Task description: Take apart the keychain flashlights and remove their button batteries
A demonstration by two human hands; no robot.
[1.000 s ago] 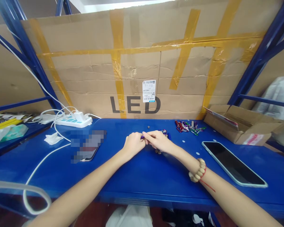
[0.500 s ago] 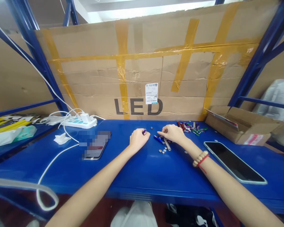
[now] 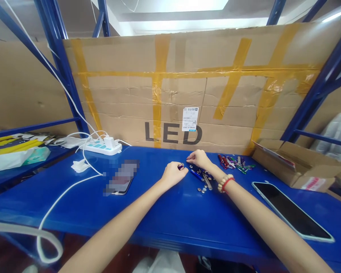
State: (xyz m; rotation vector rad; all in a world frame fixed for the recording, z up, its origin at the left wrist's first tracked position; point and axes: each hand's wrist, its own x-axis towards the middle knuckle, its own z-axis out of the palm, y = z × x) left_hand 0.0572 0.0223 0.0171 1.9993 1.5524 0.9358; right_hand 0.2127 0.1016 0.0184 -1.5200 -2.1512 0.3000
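My left hand (image 3: pixel 173 175) is closed around a small purple metal tube (image 3: pixel 181 166), whose round end shows above the fist. To its right and slightly farther back, my right hand (image 3: pixel 200 159) is low over the table with thumb and fingertips pinched together; whatever is between them is too small to make out. Beneath and in front of that hand lie a blue metal tube (image 3: pixel 197 174), a silver tube (image 3: pixel 207 182) and several small parts, partly hidden by the wrist. Several small silver discs (image 3: pixel 203 190) like button cells are scattered nearer to me.
Behind the right hand lies a pile of coloured metal tubes with clips (image 3: pixel 235 163). An open cardboard box (image 3: pixel 298 167) and a phone (image 3: pixel 292 210) are on the right. A blurred-out phone (image 3: pixel 122 178), power strip (image 3: pixel 105 148) and white cable (image 3: pixel 65 189) are left. Taped cardboard (image 3: pixel 116 102) stands behind.
My right hand has shifted left and away from me, its fingers reaching where a small part lay on the table. My left hand still grips the purple tube. The camera has tilted up slightly.
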